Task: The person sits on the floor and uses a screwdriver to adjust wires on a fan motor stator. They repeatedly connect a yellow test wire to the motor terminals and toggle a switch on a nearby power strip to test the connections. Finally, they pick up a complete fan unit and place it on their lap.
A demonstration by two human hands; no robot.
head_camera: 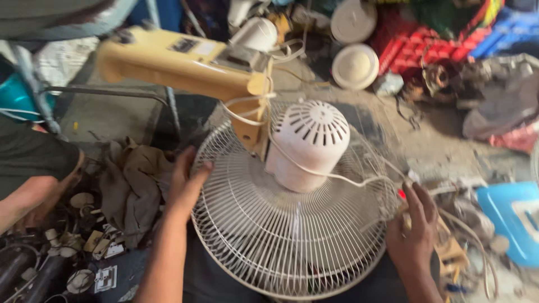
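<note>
- Both forearms came up from the bottom edge, closest to the camera, one on each side of the fan grille (292,247).
- Left hand (188,182) was flat against the grille's upper-left rim, fingers together and pointing up, palm pressed on the wires, not wrapped around anything.
- Right hand (414,227) was at the grille's right rim, fingers curled loosely by the wires; couldn't tell if it actually gripped the rim or the cord there.
- Grille lay face down across the lap, round white wire cage, pretty grubby.
- White motor housing (307,143) stood up from the grille's middle, a dome with vent slots on top.
- White cord (337,177) ran from the neck, looped round the motor and trailed off to the right hand's side.
- Yellow stand arm (179,62) stuck out up and left from the motor, tilted, with a dark panel on top.
- Crumpled grey rag (132,185) sat just left of the left hand.
- Small sockets and bits (90,258) littered the floor at lower left.
- Blue plastic tub (514,216) was off to the right, well apart.
- Two round white covers (355,66) lay on the floor beyond the fan.
</note>
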